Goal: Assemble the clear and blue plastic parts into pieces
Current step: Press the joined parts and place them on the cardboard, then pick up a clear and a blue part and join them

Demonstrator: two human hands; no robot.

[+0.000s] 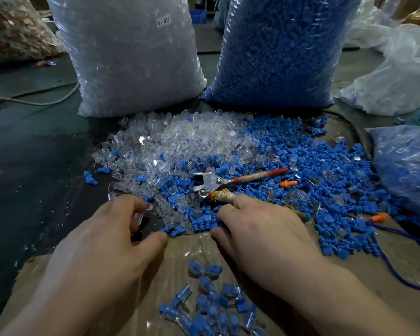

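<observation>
My left hand (112, 229) has its fingers curled down at the near edge of the pile and they're pinching a clear part (141, 215), with the thumb stuck out just beside a loose blue one. My right hand (260, 229) sits knuckles-up right next to it, fingertips dug into the blue parts (301, 170), so honestly I can't tell if it's got hold of anything or is just resting there. Its index finger is up against the rag-wrapped handle of the pliers (211, 183), which are lying on top of the heap with the other, red handle pointing off to the right. The loose clear parts (180, 139) are heaped toward the back left and the blue ones spread out to the right, mixed where they meet. The finished pieces (214, 304), blue pushed inside clear, are in a little scatter between my wrists on the sheet of cardboard (180, 248). The cardboard lies on the dark worktop (34, 166). Behind the heap stand two big sacks side by side, the clear sack (131, 57) on the left with a small white label and the blue sack (277, 52) on the right. A couple of orange plugs (287, 183) lie in with the blue stuff, and there's a smaller bag (407, 166) of mixed bits at the right edge.
</observation>
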